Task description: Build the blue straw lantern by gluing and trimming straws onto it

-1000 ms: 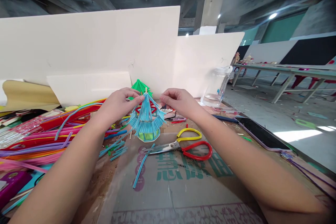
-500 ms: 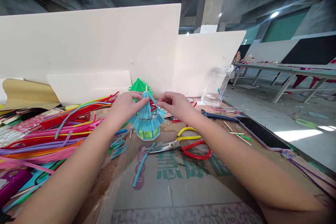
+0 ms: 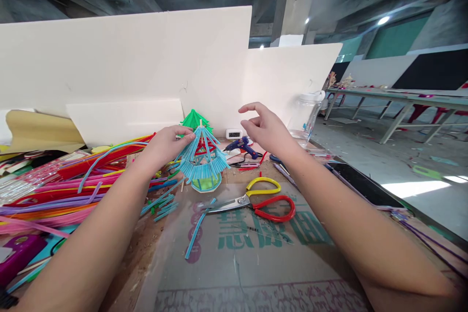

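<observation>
A small pavilion model (image 3: 203, 168) with a light blue, pipe-cleaner-covered roof stands on the table, its red inner frame showing near the top. My left hand (image 3: 174, 142) pinches the upper left side of that roof between thumb and fingers. To the right of the model, my right hand (image 3: 266, 129) hovers in the air, thumb and index finger apart with nothing between them. Scissors (image 3: 243, 201) with one yellow and one red handle lie in front of the model. A blue strip (image 3: 199, 230) crosses their blade tips. Short cut blue pieces (image 3: 166, 208) lie at the left.
Colourful pipe cleaners (image 3: 76, 190) are heaped on the left. Behind the model are a green roof (image 3: 195, 118), a blue glue gun (image 3: 244, 146) and a small digital clock (image 3: 234, 134). A clear water jug (image 3: 306, 112) and a phone (image 3: 360, 186) stand and lie at the right.
My right hand has left the model and moved up and right. The model has turned and shifted slightly left, showing more red frame. The glue gun and clock have come into sight.
</observation>
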Tool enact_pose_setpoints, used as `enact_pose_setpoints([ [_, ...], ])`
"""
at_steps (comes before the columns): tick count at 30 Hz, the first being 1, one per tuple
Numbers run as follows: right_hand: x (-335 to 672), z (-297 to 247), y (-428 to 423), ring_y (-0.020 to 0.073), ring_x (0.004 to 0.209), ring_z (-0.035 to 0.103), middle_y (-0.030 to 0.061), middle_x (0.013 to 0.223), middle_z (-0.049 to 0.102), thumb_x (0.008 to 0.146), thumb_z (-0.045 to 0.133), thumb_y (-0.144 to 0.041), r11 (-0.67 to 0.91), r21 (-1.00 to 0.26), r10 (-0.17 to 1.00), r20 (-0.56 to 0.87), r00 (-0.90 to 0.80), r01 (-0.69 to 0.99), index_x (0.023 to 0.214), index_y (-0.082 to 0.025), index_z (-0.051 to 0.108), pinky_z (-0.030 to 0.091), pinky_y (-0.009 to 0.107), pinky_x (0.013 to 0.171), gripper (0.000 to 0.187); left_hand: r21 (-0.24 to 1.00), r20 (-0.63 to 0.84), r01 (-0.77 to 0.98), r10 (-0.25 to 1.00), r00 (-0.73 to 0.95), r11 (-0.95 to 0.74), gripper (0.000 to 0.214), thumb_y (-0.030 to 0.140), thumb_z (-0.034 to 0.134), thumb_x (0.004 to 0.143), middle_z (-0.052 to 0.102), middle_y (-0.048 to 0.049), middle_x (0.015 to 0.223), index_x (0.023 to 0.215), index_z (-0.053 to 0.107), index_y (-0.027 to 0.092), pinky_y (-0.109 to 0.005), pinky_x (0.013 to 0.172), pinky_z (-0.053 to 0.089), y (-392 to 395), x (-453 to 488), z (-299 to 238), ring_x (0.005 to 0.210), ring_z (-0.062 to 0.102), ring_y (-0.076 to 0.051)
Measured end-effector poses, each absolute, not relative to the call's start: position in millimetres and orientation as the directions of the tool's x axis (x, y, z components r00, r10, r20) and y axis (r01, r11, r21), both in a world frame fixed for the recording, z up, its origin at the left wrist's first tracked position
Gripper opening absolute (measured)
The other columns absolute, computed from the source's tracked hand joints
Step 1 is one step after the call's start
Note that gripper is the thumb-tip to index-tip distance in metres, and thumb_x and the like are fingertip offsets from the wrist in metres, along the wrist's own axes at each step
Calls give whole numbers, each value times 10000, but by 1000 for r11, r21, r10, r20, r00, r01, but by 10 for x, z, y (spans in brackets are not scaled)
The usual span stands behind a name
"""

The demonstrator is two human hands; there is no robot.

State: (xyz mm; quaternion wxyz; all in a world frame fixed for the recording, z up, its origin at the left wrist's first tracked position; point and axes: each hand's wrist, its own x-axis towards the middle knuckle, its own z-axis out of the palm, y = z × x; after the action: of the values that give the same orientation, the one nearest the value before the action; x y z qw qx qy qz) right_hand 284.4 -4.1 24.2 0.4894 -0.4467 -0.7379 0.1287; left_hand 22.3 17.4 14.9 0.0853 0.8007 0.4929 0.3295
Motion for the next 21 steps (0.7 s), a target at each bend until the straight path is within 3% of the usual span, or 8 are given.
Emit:
enact_pose_setpoints([
  [3, 2860, 271, -43, 101, 481, 415, -52, 526, 454, 873, 467, -308, 522, -627, 812, 573, -112, 578, 920, -179, 614, 287, 245, 507, 201, 466, 431, 742, 856, 285, -482, 453, 576, 473, 815, 712, -38, 1058, 922, 724, 214, -318, 820, 458, 186, 225, 139, 913, 637, -246],
  [8, 2799, 214, -19, 92, 532, 421, -48, 567, 473, 805, 595, -414, 550, -591, 771, 631, -86, 591, 715, -179, 554, 292, 236, 505, 254, 546, 350, 711, 891, 288, -444, 492, 624, 489, 787, 725, -35, 999, 922, 727, 215, -306, 706, 482, 184, 235, 138, 816, 652, -235],
  [11, 2707, 144, -13, 89, 549, 432, -44, 601, 501, 811, 592, -374, 585, -588, 764, 630, -136, 559, 745, -174, 581, 311, 231, 513, 211, 549, 365, 664, 860, 356, -508, 463, 617, 513, 793, 677, -22, 1179, 900, 749, 233, -322, 866, 474, 161, 245, 165, 1015, 630, -259],
  [14, 2603, 82, -34, 95, 575, 464, -27, 644, 563, 831, 568, -324, 599, -606, 786, 570, -240, 523, 837, -167, 651, 334, 235, 532, 178, 538, 396, 616, 818, 417, -575, 469, 626, 491, 817, 656, -14, 1233, 884, 764, 252, -338, 1001, 415, 130, 271, 192, 1158, 568, -266],
  [21, 2478, 16, -102, 100, 621, 497, -2, 704, 631, 849, 553, -288, 635, -520, 759, 560, -333, 572, 791, -167, 701, 338, 239, 568, 200, 594, 393, 614, 854, 342, -520, 441, 601, 545, 785, 691, -38, 1146, 853, 767, 226, -359, 891, 496, 47, 413, 178, 1021, 632, -270],
])
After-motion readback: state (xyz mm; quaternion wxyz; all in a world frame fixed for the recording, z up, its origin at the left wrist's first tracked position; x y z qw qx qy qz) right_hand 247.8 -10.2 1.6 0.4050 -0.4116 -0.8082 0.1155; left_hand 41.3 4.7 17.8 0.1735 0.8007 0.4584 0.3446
